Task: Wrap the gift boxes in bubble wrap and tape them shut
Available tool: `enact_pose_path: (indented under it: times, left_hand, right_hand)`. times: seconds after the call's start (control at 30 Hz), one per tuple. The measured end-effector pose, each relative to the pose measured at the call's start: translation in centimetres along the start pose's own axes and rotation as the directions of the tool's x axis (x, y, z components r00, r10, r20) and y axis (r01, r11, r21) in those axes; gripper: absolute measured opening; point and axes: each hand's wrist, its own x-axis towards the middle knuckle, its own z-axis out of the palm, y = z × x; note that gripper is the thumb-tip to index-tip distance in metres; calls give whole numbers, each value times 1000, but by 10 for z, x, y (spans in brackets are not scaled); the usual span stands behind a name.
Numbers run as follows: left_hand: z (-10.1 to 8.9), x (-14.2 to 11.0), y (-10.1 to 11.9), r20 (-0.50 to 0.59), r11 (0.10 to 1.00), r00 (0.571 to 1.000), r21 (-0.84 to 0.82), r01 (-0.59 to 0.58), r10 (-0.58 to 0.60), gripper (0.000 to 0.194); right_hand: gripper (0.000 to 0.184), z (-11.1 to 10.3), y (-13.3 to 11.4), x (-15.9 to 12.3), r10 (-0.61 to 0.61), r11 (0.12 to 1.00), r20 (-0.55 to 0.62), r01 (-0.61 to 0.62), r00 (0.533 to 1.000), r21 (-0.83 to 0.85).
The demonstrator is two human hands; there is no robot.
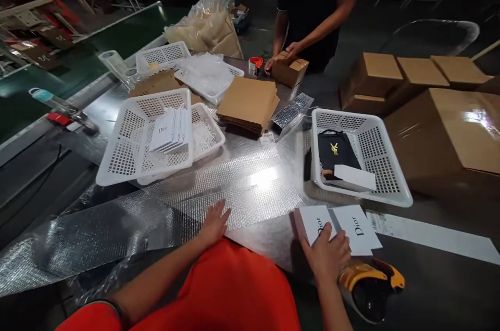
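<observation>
Pressing flat, your left hand (214,223) lies palm down with fingers spread on the bubble wrap sheet (164,211), gripping nothing. That silvery sheet runs out to the left of this hand and away from you toward the middle of the metal table (250,156).

Your right hand (327,253) rests on the near corner of a white Dior box (313,223), fingers laid loosely over its lid and the thumb along its left edge; you are touching it rather than lifting it, and whether the fingers curl under the edge cannot be told. Just right of this hand, touching the box's side, lies a white Dior card (359,229). Further right stretches a long paper slip (433,237). Directly below your right wrist sits a yellow and black tape gun (369,284).

Beyond your right hand stands a white basket (390,164) holding a black pouch (335,151) with a gold emblem and a white card. Beyond your left hand a second white basket (133,138) holds a fan of white Dior envelopes (171,130). Between the two baskets, farther off, sits a stack of flat cardboard (249,104).

Across the table from both hands, another person's hands (283,55) rest on a small brown carton (289,69), with a roll of red tape (255,64) just beside it. Large cardboard boxes (441,138) stand well to the right of your right hand.
</observation>
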Motion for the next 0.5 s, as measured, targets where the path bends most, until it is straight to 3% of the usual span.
enact_pose_path:
  times: [0.1,0.2,0.4,0.5]
  left_hand:
    - [0,1,4,76,999,997,-26,29,-27,70]
    - [3,-2,-2,128,1000,992,-28,13,-10,75]
    - [5,-4,-7,145,1000,989,0,-21,21,80]
    - [4,-6,-11,138,999,990,-26,-28,32,79]
  right_hand:
    - [75,-2,-1,0,-29,1000,23,29,999,2]
    - [79,-3,-3,2,16,999,73,-19,997,37]
    - [93,-1,4,10,79,990,186,-99,979,101]
    - [92,-8,8,9,88,980,146,-112,985,163]
